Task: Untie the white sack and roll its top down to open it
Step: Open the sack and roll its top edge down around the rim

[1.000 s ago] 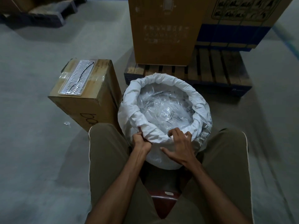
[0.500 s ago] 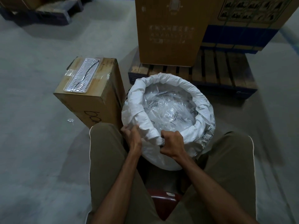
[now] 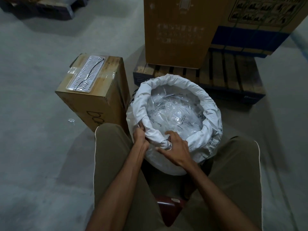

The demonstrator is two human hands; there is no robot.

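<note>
White sack (image 3: 173,157) stands between my knees, mouth up, near rim rolled. My left hand (image 3: 140,135) grips the rim's near-left; my right hand (image 3: 175,147) pinches its twisted near fold — the unrolled slack lies directly between them, both equally close.

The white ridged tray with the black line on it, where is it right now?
In the head view the white ridged tray lies on top of the cardboard box at left, which stands on the floor just left of the white sack.
</note>
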